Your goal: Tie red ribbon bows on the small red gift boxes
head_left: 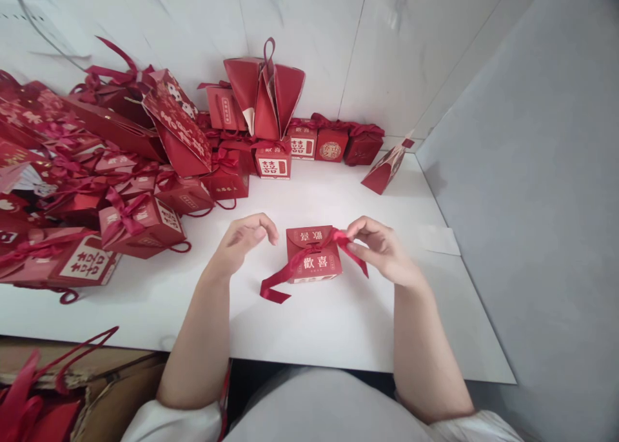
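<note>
A small red gift box (322, 262) with white characters stands on the white table in front of me. A dark red ribbon (294, 266) crosses its top, one tail lying on the table to the left, the other end up at the right. My right hand (382, 248) pinches that right end between thumb and fingers, just beside the box. To the left of the box, my left hand (246, 239) hovers with curled fingers, thumb and fingertips apart and nothing between them.
Many red gift boxes (140, 226) with ribbons crowd the table's left side and back wall. A folded red carton (384, 168) stands at the back right. A cardboard box (116, 390) with red items sits below the table's front left edge. A grey wall (536, 171) borders the right.
</note>
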Action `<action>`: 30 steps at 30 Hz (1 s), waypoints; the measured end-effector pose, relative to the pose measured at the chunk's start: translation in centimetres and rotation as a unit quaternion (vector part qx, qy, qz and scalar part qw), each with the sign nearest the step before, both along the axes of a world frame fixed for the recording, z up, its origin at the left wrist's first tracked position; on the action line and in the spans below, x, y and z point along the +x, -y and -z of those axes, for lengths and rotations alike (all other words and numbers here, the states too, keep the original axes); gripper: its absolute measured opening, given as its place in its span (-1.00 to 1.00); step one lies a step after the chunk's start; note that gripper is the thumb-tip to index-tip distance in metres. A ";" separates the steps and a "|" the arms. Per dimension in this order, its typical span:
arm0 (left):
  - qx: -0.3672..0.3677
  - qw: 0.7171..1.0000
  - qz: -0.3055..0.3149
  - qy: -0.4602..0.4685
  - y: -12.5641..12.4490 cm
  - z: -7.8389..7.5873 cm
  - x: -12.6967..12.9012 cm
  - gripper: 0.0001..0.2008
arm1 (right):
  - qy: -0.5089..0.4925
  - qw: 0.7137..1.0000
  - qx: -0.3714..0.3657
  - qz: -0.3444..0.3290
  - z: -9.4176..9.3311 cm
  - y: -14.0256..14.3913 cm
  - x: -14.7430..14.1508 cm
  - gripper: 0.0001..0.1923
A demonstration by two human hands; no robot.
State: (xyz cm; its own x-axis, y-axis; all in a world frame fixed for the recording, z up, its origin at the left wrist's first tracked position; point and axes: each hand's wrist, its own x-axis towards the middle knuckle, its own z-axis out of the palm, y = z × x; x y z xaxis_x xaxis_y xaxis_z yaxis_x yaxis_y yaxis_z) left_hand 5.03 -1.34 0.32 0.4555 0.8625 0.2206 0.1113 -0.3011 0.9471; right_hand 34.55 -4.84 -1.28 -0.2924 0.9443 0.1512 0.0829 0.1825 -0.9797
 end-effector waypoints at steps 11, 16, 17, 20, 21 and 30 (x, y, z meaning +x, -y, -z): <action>-0.051 0.947 0.126 -0.291 0.9 -0.5 0.5 -0.71 | 0.149 0.989 -0.007 -0.012 -0.8 0.3 -1.5 -0.71; -0.132 0.958 0.158 -0.199 0.8 -0.8 0.4 -0.69 | 0.144 0.989 0.025 -0.009 -0.7 0.3 -1.5 -0.84; -0.146 0.960 0.152 -0.182 0.7 -0.9 0.4 -0.70 | 0.127 0.992 0.011 -0.008 -0.6 0.2 -1.4 -0.83; -0.156 0.972 0.109 -0.139 0.5 -0.8 0.7 -0.68 | 0.062 0.996 -0.059 -0.020 -0.6 0.2 -1.2 -0.73; -0.154 0.977 0.095 -0.116 0.5 -0.7 0.9 -0.66 | 0.041 0.995 -0.089 -0.032 -0.6 0.3 -1.2 -0.67; -0.227 0.968 0.077 -0.075 0.8 -0.2 1.9 -0.62 | 0.026 0.981 -0.176 -0.073 -0.5 0.1 -0.8 -0.56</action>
